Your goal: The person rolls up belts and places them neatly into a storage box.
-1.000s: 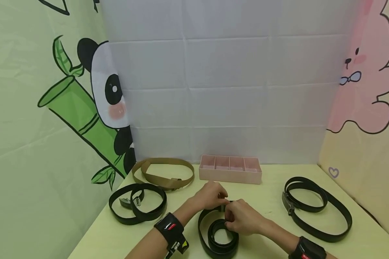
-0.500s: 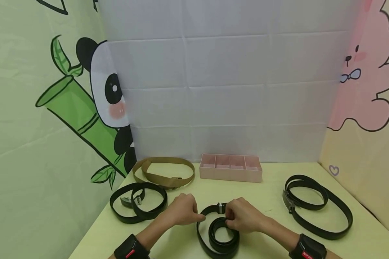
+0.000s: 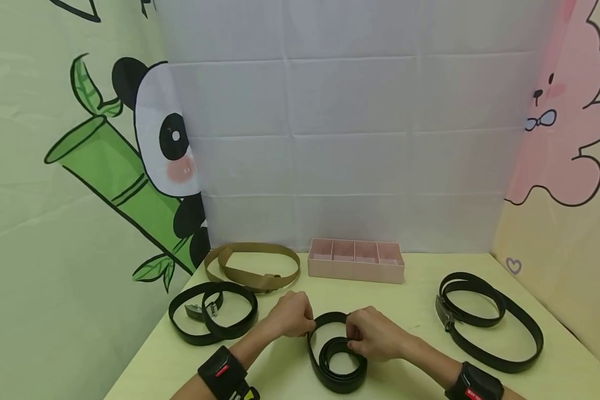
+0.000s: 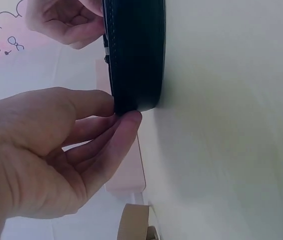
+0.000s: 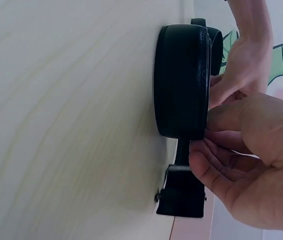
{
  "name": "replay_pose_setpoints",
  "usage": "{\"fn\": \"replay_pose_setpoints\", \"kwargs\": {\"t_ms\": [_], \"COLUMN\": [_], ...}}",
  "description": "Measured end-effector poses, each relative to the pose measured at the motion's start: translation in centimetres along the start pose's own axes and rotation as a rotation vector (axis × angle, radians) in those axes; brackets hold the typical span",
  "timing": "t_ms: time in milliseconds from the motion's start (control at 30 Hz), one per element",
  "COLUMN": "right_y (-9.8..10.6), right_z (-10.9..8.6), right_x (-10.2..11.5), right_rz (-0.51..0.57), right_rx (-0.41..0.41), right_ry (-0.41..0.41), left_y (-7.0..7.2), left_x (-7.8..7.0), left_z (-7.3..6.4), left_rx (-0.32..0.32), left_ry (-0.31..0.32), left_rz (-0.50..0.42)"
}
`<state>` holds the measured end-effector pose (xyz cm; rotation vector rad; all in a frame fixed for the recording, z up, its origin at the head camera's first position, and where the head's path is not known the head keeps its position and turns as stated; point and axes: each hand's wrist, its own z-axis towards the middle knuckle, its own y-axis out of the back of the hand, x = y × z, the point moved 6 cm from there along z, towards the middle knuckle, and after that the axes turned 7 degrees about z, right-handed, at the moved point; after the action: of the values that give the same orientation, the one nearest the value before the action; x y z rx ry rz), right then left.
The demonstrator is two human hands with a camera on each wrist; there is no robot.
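Observation:
A black belt, wound into a tight coil with a wider outer loop, stands on edge in front of me. My left hand pinches the left side of that loop between thumb and fingertips. On the coil's right side, my right hand holds the band by thumb and fingers. The right wrist view shows the belt's buckle just past the right fingertips; in the head view the right hand hides it. Smooth leather with edge stitching shows on the belt in the left wrist view.
Two looped black belts stand on the table, one belt at left and another belt at right. A tan belt lies at back left. The pink four-compartment box sits by the back wall.
My left hand has left the buckle area, moved left, and now pinches the outer loop. That loop has drawn closer around the coil. The right hand has kept its hold.

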<state>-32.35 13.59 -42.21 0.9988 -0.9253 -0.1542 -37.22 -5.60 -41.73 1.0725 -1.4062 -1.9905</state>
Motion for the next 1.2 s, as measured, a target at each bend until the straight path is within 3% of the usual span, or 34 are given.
{"fn": "replay_pose_setpoints", "kwargs": {"t_ms": [200, 400, 667, 933, 1200], "right_y": [-0.3, -0.6, -0.5, -0.6, -0.6], "right_z": [0.5, 0.9, 0.9, 0.9, 0.9], "right_x": [0.1, -0.1, -0.5, -0.5, -0.5], "right_rz": [0.026, 0.051, 0.089, 0.074, 0.041], "right_rx": [-0.003, -0.061, -0.117, -0.125, -0.114], "right_ry": [0.0, -0.018, -0.048, -0.061, -0.054], "left_y": [-1.1, -2.1, -2.5, -2.1, -1.9], "left_x": [-1.0, -2.0, -1.7, -1.0, -2.0], "left_z": [2.1, 3.0, 2.7, 1.6, 1.4], "left_rx": [0.018, 0.066, 0.133, 0.254, 0.209], "left_ry": [-0.027, -0.016, 0.02, 0.028, -0.036], "left_rz": [-0.032, -0.112, -0.21, -0.347, -0.241]}}
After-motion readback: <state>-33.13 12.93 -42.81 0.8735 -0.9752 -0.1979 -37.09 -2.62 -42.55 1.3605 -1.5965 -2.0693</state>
